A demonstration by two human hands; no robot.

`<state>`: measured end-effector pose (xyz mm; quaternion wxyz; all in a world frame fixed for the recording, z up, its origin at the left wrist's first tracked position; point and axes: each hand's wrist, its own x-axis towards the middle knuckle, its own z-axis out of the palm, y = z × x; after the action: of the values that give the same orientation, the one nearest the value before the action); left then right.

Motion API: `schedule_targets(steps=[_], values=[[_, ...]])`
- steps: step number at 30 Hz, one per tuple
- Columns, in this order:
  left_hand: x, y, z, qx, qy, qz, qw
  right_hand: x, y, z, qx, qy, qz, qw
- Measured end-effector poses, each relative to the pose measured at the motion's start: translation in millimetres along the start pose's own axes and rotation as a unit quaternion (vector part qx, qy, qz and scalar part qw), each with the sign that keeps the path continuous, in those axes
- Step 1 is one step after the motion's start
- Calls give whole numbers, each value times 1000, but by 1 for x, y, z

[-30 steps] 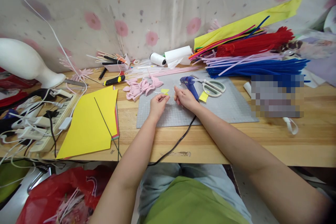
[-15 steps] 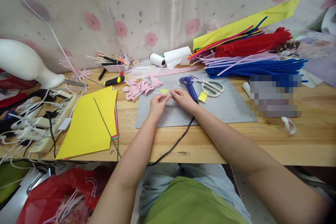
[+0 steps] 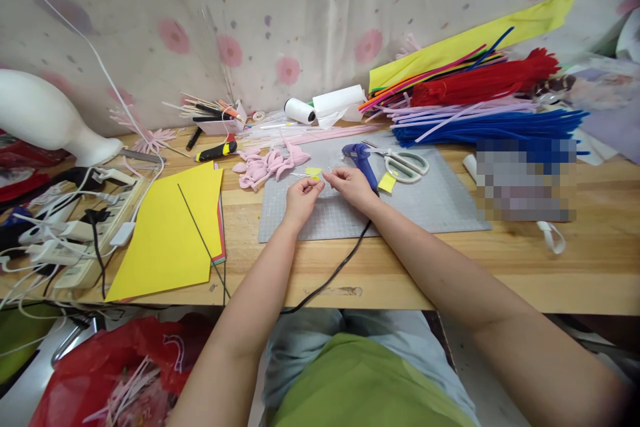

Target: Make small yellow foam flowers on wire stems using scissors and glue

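Closely paired over a gray cutting mat point(image 3: 425, 203), a person's left hand point(image 3: 303, 201) and right hand point(image 3: 353, 187) were each pinched closed at thumb and fingertips, though what, if anything, they gripped was too small to tell. Just beyond them on the mat lay a small yellow scrap point(image 3: 313, 171), with fuzzy pink pieces point(image 3: 270, 168) to its left and a blue glue gun point(image 3: 361, 162) and pale-handled scissors point(image 3: 391, 156) to its right.

grained wooden tabletop point(image 3: 410, 277), matt grey mat point(image 3: 435, 207), smooth plastic glue gun point(image 3: 367, 170), fuzzy pink pieces point(image 3: 265, 170), matt yellow paper point(image 3: 160, 240)
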<state>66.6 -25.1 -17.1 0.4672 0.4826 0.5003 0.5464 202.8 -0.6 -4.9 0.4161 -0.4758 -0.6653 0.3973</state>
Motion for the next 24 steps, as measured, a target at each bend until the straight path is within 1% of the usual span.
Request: schedule_targets(steps=[5, 8, 12, 15, 18, 24], values=[[-1, 2, 1, -16, -2, -7, 1000, -1, 1, 0, 21, -19, 18, 999], [-2, 4, 1, -27, -1, -19, 999, 0, 1, 0, 19, -30, -2, 999], [-2, 5, 1, -25, 1, -27, 999, 1, 1, 0, -9, -6, -24, 1000], [-2, 5, 2, -14, 1, -21, 1000, 1, 1, 0, -22, 10, 1, 1000], [-1, 5, 3, -11, 3, -17, 1000, 1, 1, 1, -23, 9, 19, 1000], [-1, 5, 3, -6, 17, -21, 1000, 3, 5, 3, -18, -13, -22, 1000]])
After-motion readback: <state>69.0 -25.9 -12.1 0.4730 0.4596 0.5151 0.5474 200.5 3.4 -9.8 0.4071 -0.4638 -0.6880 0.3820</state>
